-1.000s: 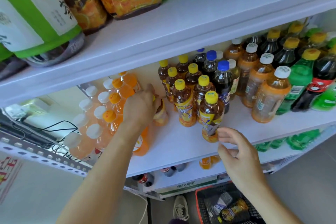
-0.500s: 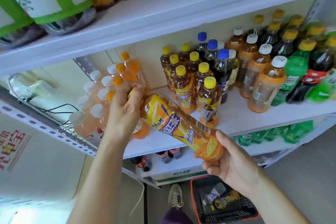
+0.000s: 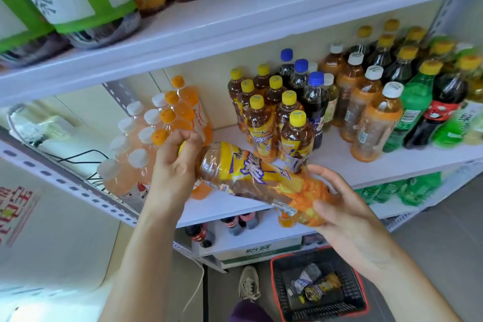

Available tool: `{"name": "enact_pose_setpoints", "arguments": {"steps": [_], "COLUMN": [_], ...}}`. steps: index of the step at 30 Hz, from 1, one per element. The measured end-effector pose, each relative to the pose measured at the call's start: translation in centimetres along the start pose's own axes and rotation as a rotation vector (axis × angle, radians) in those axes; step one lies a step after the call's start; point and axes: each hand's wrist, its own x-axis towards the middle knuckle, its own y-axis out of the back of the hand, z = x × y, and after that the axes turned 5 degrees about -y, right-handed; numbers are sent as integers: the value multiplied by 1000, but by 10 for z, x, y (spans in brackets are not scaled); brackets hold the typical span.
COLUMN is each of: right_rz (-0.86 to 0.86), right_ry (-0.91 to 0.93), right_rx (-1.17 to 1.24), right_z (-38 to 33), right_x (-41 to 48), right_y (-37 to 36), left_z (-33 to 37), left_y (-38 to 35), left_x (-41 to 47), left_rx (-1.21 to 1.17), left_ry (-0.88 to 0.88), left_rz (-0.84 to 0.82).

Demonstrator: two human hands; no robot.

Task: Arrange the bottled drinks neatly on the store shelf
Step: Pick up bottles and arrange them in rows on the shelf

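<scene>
I hold a yellow-labelled iced tea bottle (image 3: 251, 180) on its side in front of the middle shelf (image 3: 339, 159). My left hand (image 3: 177, 165) grips its yellow cap and neck. My right hand (image 3: 337, 206) cradles its base with fingers spread and loosely bent. Just behind the bottle, several matching yellow-capped tea bottles (image 3: 264, 123) stand upright in rows. Orange drink bottles (image 3: 180, 110) and pale pink white-capped bottles (image 3: 125, 165) lean at the shelf's left end.
Blue-capped dark bottles (image 3: 311, 102), white-capped orange-labelled bottles (image 3: 376, 120), green soda (image 3: 415, 102) and cola (image 3: 444, 102) fill the right of the shelf. Large bottles sit on the top shelf (image 3: 235, 21). A red basket (image 3: 321, 293) with bottles stands on the floor.
My left hand pulled the tea bottle out from the shelf's left side and tipped it sideways. My right hand left the front standing bottle and came under the held bottle's base.
</scene>
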Motion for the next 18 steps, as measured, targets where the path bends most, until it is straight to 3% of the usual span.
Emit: {"name": "enact_pose_setpoints", "arguments": {"steps": [4,6,13,18], "right_rz": [-33,-63,-2,-8], "right_ry": [-350,-412,-200,-89], "right_rx": [44,0,-37,-103], "right_z": [-10,-4,2,6], "right_x": [3,-1,0,-6], "right_y": [-16,-20,-19,-15], "left_z": [6,6,5,4], "left_y": [-1,-2,6,9], "left_x": [1,1,7,11], "left_rx": [-58,-64,-67,144], "left_ry": [-103,-131,-2,191], "left_rz": [-10,-3,-72,-127]}}
